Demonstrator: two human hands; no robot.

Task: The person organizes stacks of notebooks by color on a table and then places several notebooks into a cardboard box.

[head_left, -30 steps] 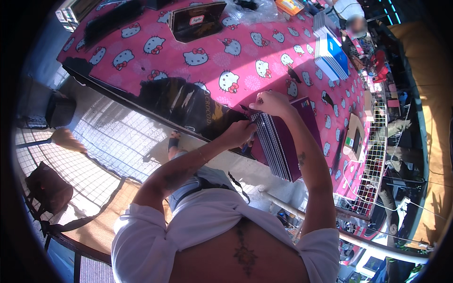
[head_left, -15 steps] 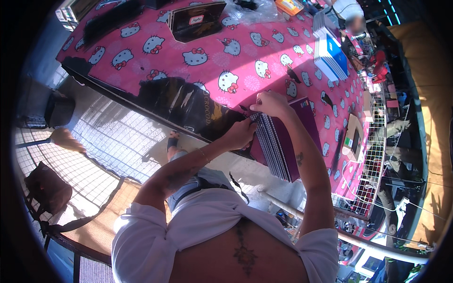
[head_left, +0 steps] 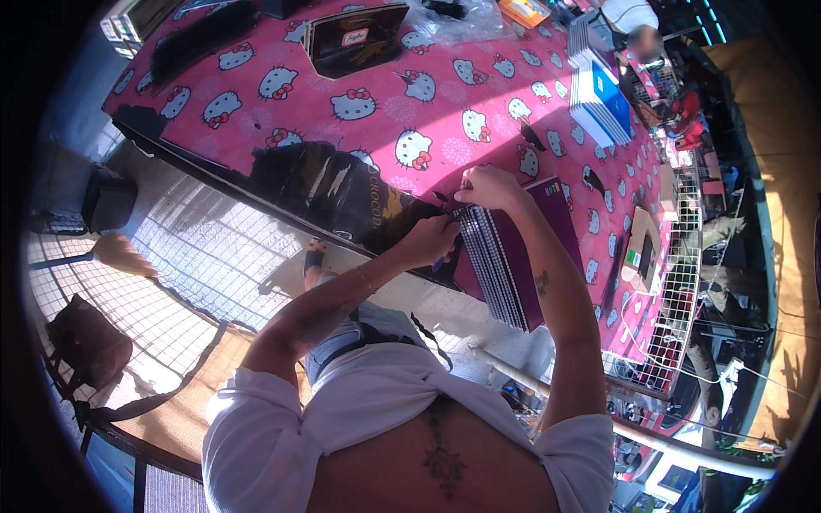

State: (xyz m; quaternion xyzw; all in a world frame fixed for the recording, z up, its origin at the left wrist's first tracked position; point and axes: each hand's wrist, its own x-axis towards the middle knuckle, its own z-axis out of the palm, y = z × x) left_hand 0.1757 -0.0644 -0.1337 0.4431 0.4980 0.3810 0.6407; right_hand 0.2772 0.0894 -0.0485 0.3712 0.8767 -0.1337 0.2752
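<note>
A stack of purple notebooks (head_left: pixel 552 222) with metal coil spines (head_left: pixel 496 269) lies at the table's near edge. My left hand (head_left: pixel 430 239) is closed around a small tool (head_left: pixel 438 264) with a blue handle end, just left of the spines' upper ends. A dark tip shows above its fingers, too small to make out clearly. Against the far end of the stack, my right hand (head_left: pixel 492 186) is pinched closed at the top of the coils. What its fingertips hold is hidden.
A pink cat-print cloth, torn near the front, covers the table (head_left: pixel 355 104). Blue-covered books (head_left: pixel 599 103) stand at the far right, a dark box (head_left: pixel 355 41) at the back. A wire grid (head_left: pixel 684 248) borders the right side. A broom (head_left: pixel 124 255) is at left.
My left hand has shifted slightly left, away from the coil ends, and the tool's blue end now shows below it. My right hand has barely moved.
</note>
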